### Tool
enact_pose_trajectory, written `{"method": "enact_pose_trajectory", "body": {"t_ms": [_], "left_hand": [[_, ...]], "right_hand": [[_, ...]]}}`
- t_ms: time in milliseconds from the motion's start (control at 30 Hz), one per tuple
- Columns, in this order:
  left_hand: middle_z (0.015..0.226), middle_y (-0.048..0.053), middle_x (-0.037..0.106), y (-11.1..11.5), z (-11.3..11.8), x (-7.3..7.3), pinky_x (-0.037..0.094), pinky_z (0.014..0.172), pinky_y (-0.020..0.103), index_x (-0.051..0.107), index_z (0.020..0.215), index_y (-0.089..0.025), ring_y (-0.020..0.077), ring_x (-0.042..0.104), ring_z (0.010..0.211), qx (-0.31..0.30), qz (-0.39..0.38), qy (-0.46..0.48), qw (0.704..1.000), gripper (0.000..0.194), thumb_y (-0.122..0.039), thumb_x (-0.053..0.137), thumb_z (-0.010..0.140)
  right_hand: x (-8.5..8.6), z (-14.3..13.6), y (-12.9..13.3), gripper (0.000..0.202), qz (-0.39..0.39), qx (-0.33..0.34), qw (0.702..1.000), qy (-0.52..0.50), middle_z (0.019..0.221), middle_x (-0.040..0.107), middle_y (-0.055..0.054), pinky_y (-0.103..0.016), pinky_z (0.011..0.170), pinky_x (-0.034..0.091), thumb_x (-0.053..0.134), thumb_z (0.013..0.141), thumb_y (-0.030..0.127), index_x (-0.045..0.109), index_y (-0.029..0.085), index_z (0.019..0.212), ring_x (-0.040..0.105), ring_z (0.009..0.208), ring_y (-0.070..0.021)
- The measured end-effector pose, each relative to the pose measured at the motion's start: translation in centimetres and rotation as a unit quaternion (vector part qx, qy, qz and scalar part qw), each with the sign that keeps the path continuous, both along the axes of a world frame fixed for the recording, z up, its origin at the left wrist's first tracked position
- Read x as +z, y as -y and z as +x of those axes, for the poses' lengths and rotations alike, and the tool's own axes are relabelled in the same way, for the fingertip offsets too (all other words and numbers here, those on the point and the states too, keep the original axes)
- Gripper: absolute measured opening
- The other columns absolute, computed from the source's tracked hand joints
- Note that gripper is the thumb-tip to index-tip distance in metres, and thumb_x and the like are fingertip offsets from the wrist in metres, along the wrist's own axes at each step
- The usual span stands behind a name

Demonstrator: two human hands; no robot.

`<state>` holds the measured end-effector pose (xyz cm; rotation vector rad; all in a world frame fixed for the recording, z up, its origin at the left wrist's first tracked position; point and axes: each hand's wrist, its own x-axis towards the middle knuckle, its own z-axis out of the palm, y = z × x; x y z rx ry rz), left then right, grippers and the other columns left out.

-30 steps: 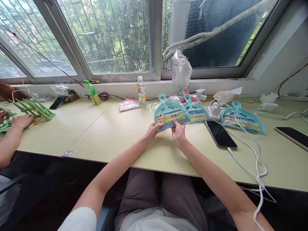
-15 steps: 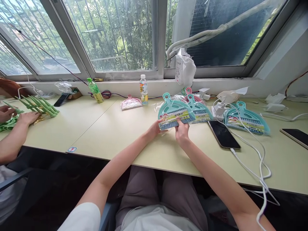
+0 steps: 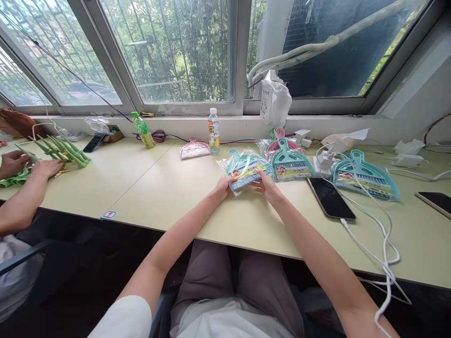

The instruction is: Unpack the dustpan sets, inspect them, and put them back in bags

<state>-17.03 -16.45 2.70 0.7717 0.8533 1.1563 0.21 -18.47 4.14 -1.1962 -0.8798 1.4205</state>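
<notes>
A teal dustpan-and-brush set [image 3: 246, 165] in clear plastic wrap is held low over the table between my hands, its handle pointing away from me and its blue bristles toward me. My left hand [image 3: 223, 186] pinches its lower left corner. At the right end, my right hand [image 3: 268, 184] grips it with the thumb on top and fingers beneath. Just right of it lies another wrapped teal set [image 3: 291, 165], overlapping a pink set [image 3: 279, 145] behind. Farther right is one more teal set [image 3: 366, 176], and a small pink set [image 3: 194, 149] lies back left.
A drink bottle [image 3: 213, 130] and a green bottle [image 3: 143, 131] stand near the window. At right are a phone [image 3: 331, 198], a power adapter [image 3: 323, 164] and looping white cables [image 3: 385, 244]. A co-worker's hands [image 3: 47, 168] touch green stalks [image 3: 66, 150] at far left.
The teal set in my hands has tipped back and come down nearer the table, uncovering more of the set beside it. My right hand has shifted toward its right end. The view has shifted slightly.
</notes>
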Motion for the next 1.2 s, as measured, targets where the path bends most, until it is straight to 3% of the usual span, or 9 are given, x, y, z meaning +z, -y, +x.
{"method": "enact_pose_trajectory", "body": {"t_ms": [100,200,300,433,533,667,800,1067,1200], "left_hand": [[0.087,0.008,0.073,-0.3,-0.3,0.3,0.055,0.073,0.027,0.065,0.096,-0.008,0.0153,0.068,0.071,0.024,0.001,0.014,1.0,0.028,0.0,0.065,0.07],[0.085,0.008,0.073,-0.2,-0.6,0.7,0.056,0.075,0.028,0.066,0.095,-0.008,0.0148,0.067,0.068,0.048,-0.004,0.008,0.999,0.025,-0.002,0.064,0.071],[0.087,0.008,0.074,0.1,-0.9,1.0,0.058,0.074,0.029,0.067,0.1,-0.008,0.0147,0.067,0.069,0.049,0.002,0.003,0.999,0.025,-0.009,0.066,0.075],[0.086,0.008,0.073,0.3,-1.1,1.1,0.059,0.069,0.029,0.066,0.103,-0.008,0.0144,0.066,0.067,0.038,-0.014,-0.015,0.999,0.026,-0.01,0.065,0.077],[0.086,0.008,0.073,0.3,-1.1,1.2,0.058,0.07,0.031,0.065,0.104,-0.009,0.0142,0.065,0.064,0.031,-0.012,-0.016,0.999,0.026,-0.008,0.064,0.078],[0.089,0.01,0.073,0.4,-0.9,1.2,0.058,0.073,0.033,0.065,0.101,-0.009,0.0157,0.067,0.068,-0.015,-0.014,-0.015,1.0,0.023,-0.009,0.064,0.078],[0.088,0.009,0.073,0.6,-0.8,1.1,0.058,0.073,0.033,0.066,0.1,-0.01,0.0164,0.067,0.068,-0.047,-0.009,-0.029,0.998,0.023,-0.01,0.065,0.077],[0.088,0.009,0.073,0.5,-0.8,0.9,0.057,0.073,0.032,0.065,0.102,-0.011,0.016,0.066,0.069,-0.057,0.003,-0.035,0.998,0.026,-0.012,0.067,0.076],[0.088,0.008,0.073,0.4,-0.3,0.8,0.057,0.072,0.031,0.064,0.1,-0.011,0.0164,0.067,0.068,-0.016,0.002,-0.01,1.0,0.026,-0.011,0.066,0.075]], "right_hand": [[0.2,0.8,-0.4,0.026,0.042,0.031,0.991,0.124,0.099,0.071,-0.007,-0.019,0.037,0.033,0.064,0.08,0.041,0.064,0.019,0.094,0.068,0.063,-0.0162],[-0.3,1.0,-0.7,0.036,0.159,-0.004,0.955,0.248,0.103,0.069,-0.009,-0.024,0.048,0.043,0.068,0.075,0.05,0.07,0.018,0.091,0.065,0.063,-0.0163],[-1.3,0.7,-1.1,0.048,0.274,-0.009,0.902,0.333,0.113,0.062,-0.01,-0.035,0.071,0.052,0.069,0.072,0.06,0.074,0.02,0.098,0.062,0.077,-0.019],[-2.4,0.0,-1.2,0.046,0.331,-0.038,0.851,0.407,0.106,0.056,-0.01,-0.039,0.083,0.049,0.051,0.087,0.06,0.076,0.022,0.092,0.057,0.098,-0.0246],[-2.5,-0.3,-1.0,0.047,0.314,-0.062,0.853,0.411,0.102,0.054,-0.009,-0.037,0.08,0.047,0.042,0.091,0.055,0.074,0.021,0.093,0.056,0.095,-0.0235],[-2.2,-0.1,-0.9,0.038,0.27,-0.105,0.866,0.407,0.105,0.057,-0.01,-0.036,0.079,0.046,0.051,0.086,0.052,0.069,0.019,0.084,0.056,0.092,-0.0235],[-2.1,0.3,-1.1,0.034,0.24,-0.145,0.869,0.409,0.116,0.056,-0.014,-0.038,0.082,0.046,0.061,0.077,0.053,0.06,0.019,0.073,0.054,0.101,-0.0274],[-1.8,0.6,-1.3,0.034,0.219,-0.161,0.869,0.413,0.098,0.059,-0.012,-0.041,0.083,0.047,0.069,0.07,0.049,0.051,0.021,0.061,0.053,0.099,-0.0281],[-1.9,0.2,-1.3,0.034,0.227,-0.186,0.878,0.377,0.092,0.058,-0.009,-0.038,0.082,0.046,0.07,0.068,0.042,0.047,0.022,0.056,0.052,0.093,-0.0251]]}}
